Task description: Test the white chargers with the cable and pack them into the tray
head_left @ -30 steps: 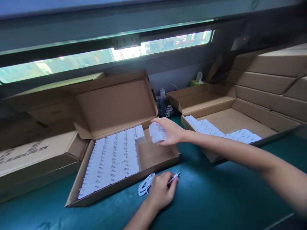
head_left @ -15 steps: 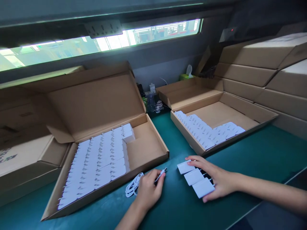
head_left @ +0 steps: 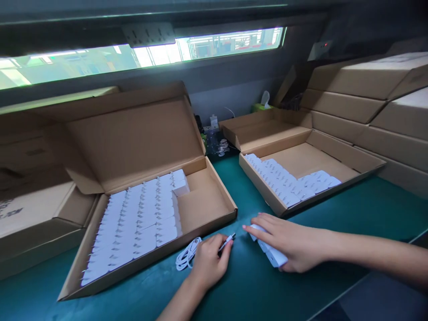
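Between the thumb and fingers of my left hand (head_left: 210, 258) is the plug end of a white USB cable (head_left: 187, 255), whose coil hangs at the hand's left side. My right hand (head_left: 290, 243) is wrapped over a few white charger adapters (head_left: 272, 254) held side by side; its palm and fingers hide part of them and their prongs. To the left, an open cardboard box (head_left: 214, 219) holds rows of white chargers (head_left: 143, 223), prongs up. A second open cardboard box (head_left: 264, 196), beyond my right hand, holds more white chargers (head_left: 284, 180).
Both boxes stand on a green tabletop (head_left: 334, 223). Closed cartons (head_left: 347, 104) are stacked at the right, and another carton (head_left: 40, 214) stands at the far left. Between the open lids lie small cables (head_left: 222, 146), with a green tissue box (head_left: 261, 107) behind.
My right hand has turned over the chargers, so the back of the hand now faces up and their broad white faces are turned away. My left hand holds the cable almost still.
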`<state>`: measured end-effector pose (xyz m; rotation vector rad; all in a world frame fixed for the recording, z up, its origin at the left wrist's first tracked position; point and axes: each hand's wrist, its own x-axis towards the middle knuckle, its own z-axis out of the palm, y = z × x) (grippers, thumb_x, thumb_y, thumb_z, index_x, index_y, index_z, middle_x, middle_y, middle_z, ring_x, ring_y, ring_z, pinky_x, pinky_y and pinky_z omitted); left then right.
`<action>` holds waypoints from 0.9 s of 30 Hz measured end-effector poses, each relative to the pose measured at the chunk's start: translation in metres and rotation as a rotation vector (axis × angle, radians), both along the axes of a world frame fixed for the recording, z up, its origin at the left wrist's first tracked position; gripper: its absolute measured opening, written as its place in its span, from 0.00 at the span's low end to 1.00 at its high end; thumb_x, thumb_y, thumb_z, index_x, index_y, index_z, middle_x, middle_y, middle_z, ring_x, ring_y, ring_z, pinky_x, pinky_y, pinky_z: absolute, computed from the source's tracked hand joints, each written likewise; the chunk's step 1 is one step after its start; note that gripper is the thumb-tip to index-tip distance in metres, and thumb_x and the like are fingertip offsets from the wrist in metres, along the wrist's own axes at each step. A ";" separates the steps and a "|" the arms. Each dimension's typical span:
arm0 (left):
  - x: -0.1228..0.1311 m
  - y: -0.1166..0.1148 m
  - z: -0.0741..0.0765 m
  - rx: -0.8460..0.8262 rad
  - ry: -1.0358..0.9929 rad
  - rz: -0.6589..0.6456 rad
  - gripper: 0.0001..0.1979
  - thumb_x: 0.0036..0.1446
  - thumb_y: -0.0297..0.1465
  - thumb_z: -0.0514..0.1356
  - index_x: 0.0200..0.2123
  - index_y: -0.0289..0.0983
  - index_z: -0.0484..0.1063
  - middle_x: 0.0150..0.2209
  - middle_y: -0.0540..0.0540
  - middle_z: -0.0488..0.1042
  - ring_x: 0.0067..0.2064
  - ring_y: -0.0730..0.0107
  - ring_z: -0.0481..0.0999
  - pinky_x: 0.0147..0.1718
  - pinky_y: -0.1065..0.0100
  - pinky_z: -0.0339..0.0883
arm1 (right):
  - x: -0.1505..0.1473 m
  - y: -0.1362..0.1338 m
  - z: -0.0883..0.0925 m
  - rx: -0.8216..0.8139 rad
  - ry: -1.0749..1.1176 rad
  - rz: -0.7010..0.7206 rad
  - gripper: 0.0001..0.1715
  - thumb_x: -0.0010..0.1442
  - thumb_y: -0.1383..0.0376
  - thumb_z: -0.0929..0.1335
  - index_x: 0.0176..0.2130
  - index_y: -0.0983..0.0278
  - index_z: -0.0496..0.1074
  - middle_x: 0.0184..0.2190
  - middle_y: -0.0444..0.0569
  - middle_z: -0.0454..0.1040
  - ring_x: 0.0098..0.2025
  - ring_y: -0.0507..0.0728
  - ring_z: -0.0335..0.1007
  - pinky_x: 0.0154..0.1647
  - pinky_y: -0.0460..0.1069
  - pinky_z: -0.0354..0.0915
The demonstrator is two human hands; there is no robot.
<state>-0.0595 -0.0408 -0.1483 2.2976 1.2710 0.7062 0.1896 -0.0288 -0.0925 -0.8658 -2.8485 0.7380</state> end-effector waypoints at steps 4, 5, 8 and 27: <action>0.001 -0.001 0.001 0.038 -0.009 0.017 0.08 0.59 0.31 0.51 0.31 0.37 0.68 0.25 0.49 0.72 0.26 0.71 0.71 0.24 0.73 0.59 | -0.018 0.015 -0.005 0.081 0.049 0.100 0.57 0.36 0.69 0.68 0.61 0.76 0.43 0.55 0.66 0.53 0.56 0.67 0.49 0.56 0.60 0.50; 0.001 -0.001 0.002 0.047 -0.008 0.027 0.08 0.59 0.31 0.51 0.31 0.37 0.68 0.25 0.49 0.72 0.26 0.71 0.71 0.24 0.73 0.59 | -0.021 0.019 -0.006 0.090 0.053 0.114 0.57 0.36 0.69 0.68 0.61 0.77 0.43 0.56 0.66 0.52 0.56 0.68 0.48 0.56 0.60 0.50; 0.001 -0.001 0.001 0.063 0.002 0.036 0.08 0.59 0.31 0.51 0.30 0.37 0.67 0.24 0.49 0.72 0.26 0.71 0.71 0.24 0.73 0.60 | -0.028 0.025 -0.011 0.087 0.058 0.133 0.59 0.35 0.66 0.67 0.61 0.78 0.42 0.58 0.66 0.49 0.57 0.68 0.47 0.57 0.60 0.49; 0.007 0.003 -0.002 0.090 0.009 0.020 0.06 0.60 0.29 0.50 0.36 0.37 0.67 0.31 0.46 0.75 0.31 0.67 0.75 0.31 0.68 0.68 | -0.033 0.022 -0.024 0.110 0.087 0.050 0.53 0.36 0.60 0.67 0.58 0.77 0.50 0.54 0.65 0.55 0.55 0.68 0.51 0.57 0.61 0.45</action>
